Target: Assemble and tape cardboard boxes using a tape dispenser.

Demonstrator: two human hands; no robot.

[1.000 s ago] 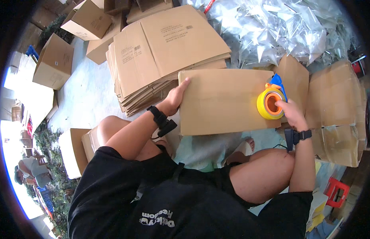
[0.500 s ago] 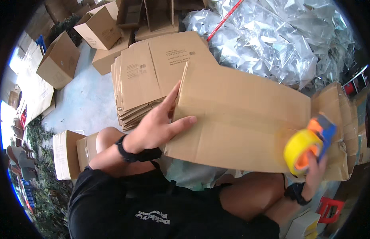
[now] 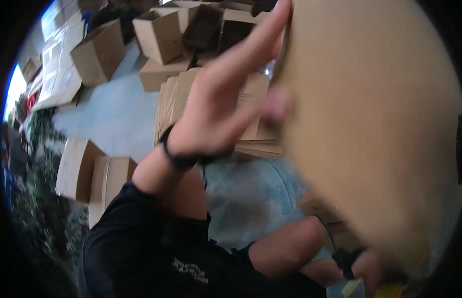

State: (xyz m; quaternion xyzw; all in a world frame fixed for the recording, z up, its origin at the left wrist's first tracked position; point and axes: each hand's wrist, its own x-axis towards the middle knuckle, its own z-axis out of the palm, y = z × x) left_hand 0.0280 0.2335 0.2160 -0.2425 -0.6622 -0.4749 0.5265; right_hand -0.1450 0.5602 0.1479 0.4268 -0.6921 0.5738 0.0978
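A plain brown cardboard box (image 3: 370,99) is raised close and tilted, filling the right side of the view; motion blurs it. My left hand (image 3: 216,109) grips its left edge, fingers behind the edge and thumb on the near face. Low at the right is my right hand (image 3: 367,273), below the box's lower edge. Its fingers are smeared and partly hidden, so what it holds cannot be made out. Something yellow (image 3: 390,289) shows just beside it, too blurred to name.
Behind my left hand lies a stack of flattened cardboard (image 3: 173,99). Open cartons (image 3: 159,37) stand at the back, and another carton (image 3: 99,54) at the far left. Two cartons (image 3: 77,169) sit by my left side, near leafy plants (image 3: 47,218). Blue-grey floor (image 3: 251,193) shows between my legs.
The cardboard box has been lifted and turned from over my lap up to the right, with my left hand on its edge. My right hand has dropped lower; the tape dispenser is no longer clearly visible.
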